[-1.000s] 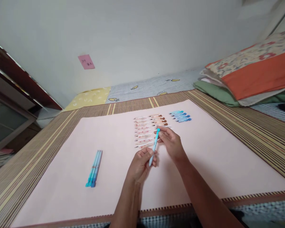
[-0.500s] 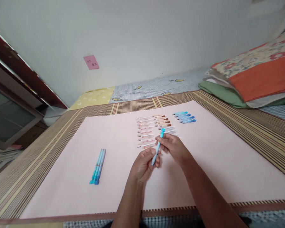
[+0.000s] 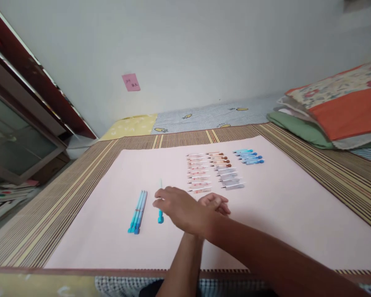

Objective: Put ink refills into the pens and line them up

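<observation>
My right hand (image 3: 176,206) reaches across to the left, above my left wrist. Between its thumb and fingers is a pale blue pen (image 3: 160,216), its turquoise topper end pointing toward me. The pen's middle is hidden behind the fingers. To the left of it, a group of blue pens (image 3: 137,212) lies side by side on the pink sheet (image 3: 95,231). My left hand (image 3: 214,202) rests palm up beneath the right forearm, fingers loosely curled, with nothing visible in it.
Beyond my hands lie rows of pink-patterned pens (image 3: 199,173), brown-topped pens (image 3: 221,159), grey clear pens (image 3: 230,179) and blue-topped pens (image 3: 250,156). A striped mat (image 3: 89,173) lies under the sheet. Folded bedding (image 3: 336,115) is stacked at the right.
My right hand has carried the pen leftward, out of my left hand and close to the blue group. Its topper now points toward me. The camera view has shifted slightly.
</observation>
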